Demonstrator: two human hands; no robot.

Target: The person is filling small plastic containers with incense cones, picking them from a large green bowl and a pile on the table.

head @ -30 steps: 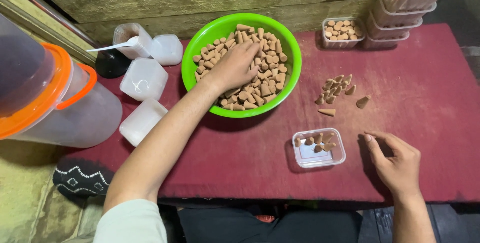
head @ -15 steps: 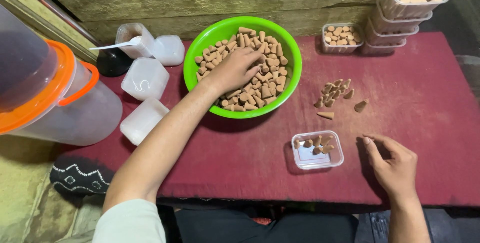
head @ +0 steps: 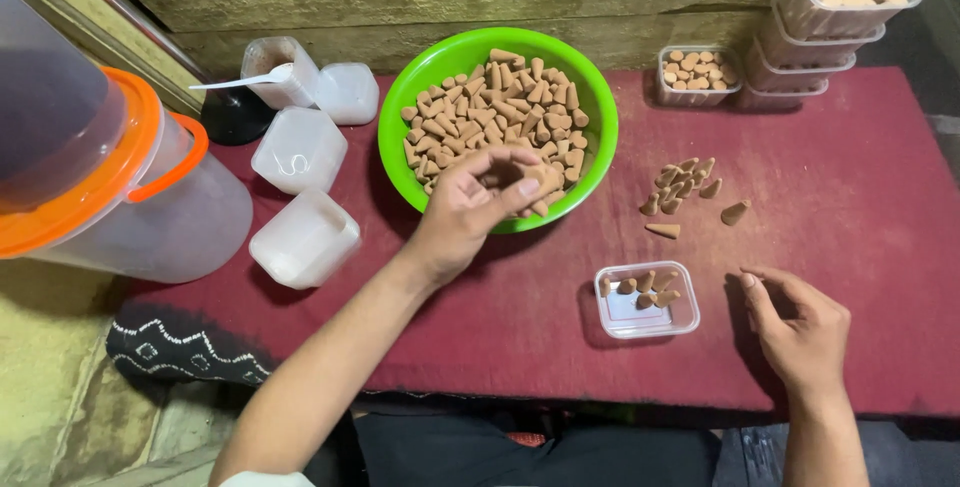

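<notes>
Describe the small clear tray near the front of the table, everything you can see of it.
The small clear tray is a shallow, rectangular container with rounded corners, of what looks like thin transparent plastic, lidless. It sits flat on the red table cover, between the green bowl and the right hand, touching neither. A few tan cone-shaped pieces lie along its far side; the rest of its floor is bare. No hand touches it.
</notes>
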